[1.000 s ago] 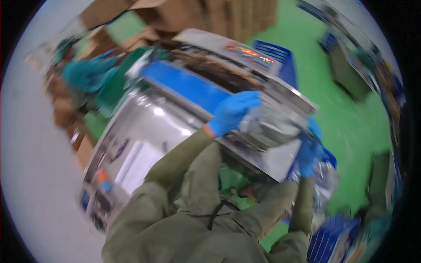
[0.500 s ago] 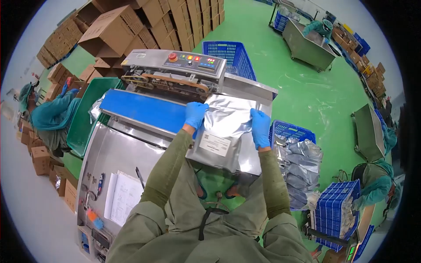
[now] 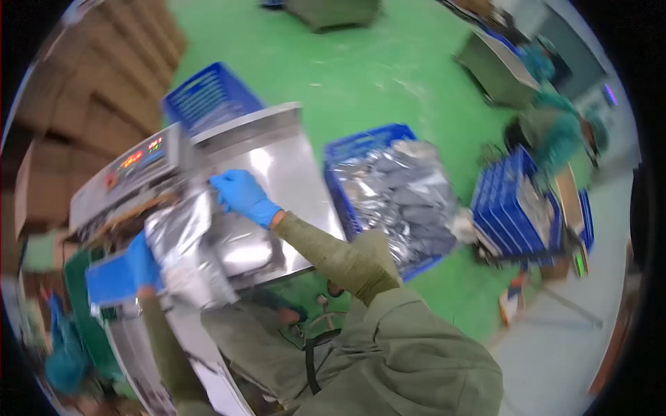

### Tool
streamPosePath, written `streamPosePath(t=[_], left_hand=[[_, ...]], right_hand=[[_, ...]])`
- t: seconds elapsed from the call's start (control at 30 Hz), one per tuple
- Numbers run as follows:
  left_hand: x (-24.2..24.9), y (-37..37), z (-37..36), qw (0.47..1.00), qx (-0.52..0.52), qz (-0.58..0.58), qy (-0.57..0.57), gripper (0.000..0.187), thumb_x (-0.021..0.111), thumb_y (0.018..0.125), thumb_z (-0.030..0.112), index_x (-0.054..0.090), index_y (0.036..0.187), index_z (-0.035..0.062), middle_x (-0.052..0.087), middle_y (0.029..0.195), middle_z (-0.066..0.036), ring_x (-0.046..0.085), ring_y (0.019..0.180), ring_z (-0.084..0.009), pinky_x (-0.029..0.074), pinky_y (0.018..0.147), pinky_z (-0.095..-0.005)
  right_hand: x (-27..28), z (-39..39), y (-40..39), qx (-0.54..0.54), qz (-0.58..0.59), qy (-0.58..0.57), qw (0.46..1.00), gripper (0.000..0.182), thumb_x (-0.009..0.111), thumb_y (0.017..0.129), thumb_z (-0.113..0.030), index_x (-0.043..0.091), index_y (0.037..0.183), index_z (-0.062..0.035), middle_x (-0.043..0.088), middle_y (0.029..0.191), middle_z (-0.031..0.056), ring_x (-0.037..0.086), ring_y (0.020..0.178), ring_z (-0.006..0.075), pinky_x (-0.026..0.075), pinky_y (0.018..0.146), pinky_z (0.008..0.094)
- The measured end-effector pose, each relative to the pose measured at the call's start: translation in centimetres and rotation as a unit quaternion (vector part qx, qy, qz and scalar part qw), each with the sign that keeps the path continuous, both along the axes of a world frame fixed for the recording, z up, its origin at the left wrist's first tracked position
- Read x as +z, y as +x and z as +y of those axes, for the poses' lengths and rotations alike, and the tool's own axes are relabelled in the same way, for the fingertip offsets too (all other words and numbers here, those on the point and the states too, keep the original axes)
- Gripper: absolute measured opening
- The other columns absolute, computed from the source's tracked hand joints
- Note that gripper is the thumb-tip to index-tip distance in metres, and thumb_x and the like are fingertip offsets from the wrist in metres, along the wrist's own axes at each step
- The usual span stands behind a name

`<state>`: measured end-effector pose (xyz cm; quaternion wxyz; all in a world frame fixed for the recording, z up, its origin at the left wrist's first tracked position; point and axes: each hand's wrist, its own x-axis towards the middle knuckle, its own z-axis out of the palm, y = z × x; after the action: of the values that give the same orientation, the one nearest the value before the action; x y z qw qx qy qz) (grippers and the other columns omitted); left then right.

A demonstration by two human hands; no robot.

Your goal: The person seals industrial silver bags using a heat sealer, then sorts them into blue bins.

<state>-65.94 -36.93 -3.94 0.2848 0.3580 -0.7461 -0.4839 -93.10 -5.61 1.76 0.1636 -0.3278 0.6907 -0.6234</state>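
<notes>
A silver foil bag [image 3: 182, 239] with a pale label hangs tilted at the sealing machine's end, blurred by motion. My left hand [image 3: 142, 262], in a blue glove, is closed at the bag's left edge, its fingertips partly hidden. My right hand [image 3: 243, 197], gloved alike, hovers above the steel tray [image 3: 291, 166], just right of the bag's top and apart from it. Its fingers are loosely bent and apart, with nothing seen in them. The sealing machine [image 3: 132, 177] has a lit red and green display. Beside my left hand lies its blue belt [image 3: 107, 281].
A blue crate [image 3: 336, 163] full of silver foil bags [image 3: 402, 201] stands right of the tray. Another blue crate [image 3: 211, 97] sits behind the machine. Cartons [image 3: 90, 90] are stacked at left. A person [image 3: 555, 132] works near a tilted blue crate [image 3: 510, 204] at right.
My view has swung right, bringing the filled crate to the middle. My right hand has come off the bag's right edge. The bag now hangs crumpled and tilted by my left hand.
</notes>
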Motion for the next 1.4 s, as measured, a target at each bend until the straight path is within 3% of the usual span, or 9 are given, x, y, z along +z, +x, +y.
streamPosePath(t=[0.03, 0.2, 0.37, 0.57, 0.77, 0.97, 1.1, 1.27, 1.4], left_hand=[[1.6, 1.7, 0.5, 0.999, 0.014, 0.012, 0.034, 0.026, 0.055, 0.101, 0.022, 0.07, 0.102, -0.0003, 0.066, 0.088, -0.003, 0.057, 0.079, -0.0104, 0.046, 0.069, -0.0247], [5.7, 13.8, 11.6, 0.962, 0.2, -0.124, -0.135, 0.037, 0.053, 0.104, 0.029, 0.063, 0.112, -0.0056, 0.062, 0.108, -0.008, 0.055, 0.098, -0.0185, 0.044, 0.092, -0.0309], [0.1, 27.7, 17.0, 0.913, 0.224, -0.251, -0.232, 0.031, 0.055, 0.103, 0.026, 0.066, 0.115, -0.0009, 0.069, 0.104, -0.014, 0.064, 0.087, -0.0244, 0.055, 0.077, -0.0338], [4.0, 21.6, 21.6, 0.822, 0.233, -0.297, -0.426, 0.03, 0.055, 0.103, 0.024, 0.066, 0.113, -0.0024, 0.069, 0.099, -0.014, 0.064, 0.084, -0.0217, 0.054, 0.073, -0.0335], [4.1, 7.6, 28.0, 0.941, 0.163, -0.009, -0.296, 0.031, 0.061, 0.097, 0.016, 0.059, 0.121, -0.0038, 0.063, 0.118, -0.013, 0.058, 0.108, -0.026, 0.044, 0.098, -0.0384], [12.7, -12.5, 35.3, 0.964, -0.151, 0.062, -0.208, 0.1, 0.092, 0.062, 0.027, 0.04, 0.143, -0.0002, 0.041, 0.147, -0.02, 0.04, 0.137, -0.0358, 0.032, 0.114, -0.043], [12.3, -10.5, 27.6, 0.961, -0.238, 0.002, -0.143, 0.069, 0.089, 0.071, 0.023, 0.058, 0.129, 0.0022, 0.068, 0.11, -0.012, 0.066, 0.101, -0.027, 0.053, 0.088, -0.0354], [7.9, -5.0, 23.5, 0.974, -0.163, 0.154, 0.022, 0.071, 0.089, 0.073, 0.023, 0.056, 0.131, -0.0002, 0.065, 0.124, -0.012, 0.062, 0.113, -0.0217, 0.051, 0.096, -0.0345], [7.0, -4.5, 22.0, 0.971, -0.221, 0.092, 0.01, 0.073, 0.087, 0.075, 0.023, 0.052, 0.136, 0.0001, 0.062, 0.13, -0.013, 0.06, 0.115, -0.022, 0.049, 0.098, -0.0352]], right_hand=[[3.6, 3.5, -1.1, 0.018, -0.186, 0.042, 0.981, 0.029, 0.063, 0.094, -0.029, 0.066, 0.092, 0.0007, 0.068, 0.079, 0.0096, 0.066, 0.072, 0.02, 0.052, 0.067, 0.0332], [-13.5, 24.0, -18.4, -0.393, 0.21, 0.163, 0.88, 0.041, 0.07, 0.082, -0.032, 0.065, 0.105, 0.0009, 0.066, 0.103, 0.021, 0.063, 0.096, 0.0392, 0.05, 0.085, 0.0467], [-22.6, 41.3, -27.6, -0.369, 0.486, 0.425, 0.669, 0.026, 0.068, 0.081, -0.029, 0.064, 0.09, -0.0045, 0.068, 0.097, 0.0175, 0.066, 0.087, 0.0343, 0.049, 0.083, 0.047], [-17.2, 39.3, -29.6, -0.294, 0.344, 0.37, 0.811, 0.014, 0.062, 0.087, -0.02, 0.061, 0.081, -0.008, 0.063, 0.08, 0.0159, 0.062, 0.07, 0.0383, 0.05, 0.067, 0.0476], [7.2, 29.8, -19.4, -0.201, 0.529, 0.133, 0.814, 0.014, 0.063, 0.083, -0.02, 0.056, 0.076, -0.0108, 0.058, 0.074, 0.0088, 0.06, 0.061, 0.0297, 0.048, 0.05, 0.0384], [23.6, 18.5, -0.3, -0.03, 0.641, 0.03, 0.766, 0.015, 0.07, 0.076, -0.018, 0.057, 0.079, -0.0135, 0.059, 0.086, 0.0029, 0.054, 0.052, 0.0204, 0.041, 0.046, 0.0331], [25.3, 13.8, 7.4, 0.032, 0.66, -0.036, 0.75, 0.017, 0.072, 0.076, -0.023, 0.059, 0.083, -0.0141, 0.062, 0.095, 0.0028, 0.055, 0.057, 0.0159, 0.041, 0.048, 0.031], [20.8, 14.4, 6.6, -0.157, 0.457, -0.114, 0.868, 0.033, 0.081, 0.072, -0.029, 0.064, 0.093, -0.0112, 0.065, 0.111, 0.0092, 0.063, 0.099, 0.026, 0.048, 0.081, 0.0348], [13.9, 10.4, 6.5, -0.074, 0.381, 0.008, 0.922, 0.017, 0.069, 0.085, -0.025, 0.064, 0.091, -0.0102, 0.063, 0.094, 0.0121, 0.061, 0.083, 0.0324, 0.045, 0.073, 0.043]])
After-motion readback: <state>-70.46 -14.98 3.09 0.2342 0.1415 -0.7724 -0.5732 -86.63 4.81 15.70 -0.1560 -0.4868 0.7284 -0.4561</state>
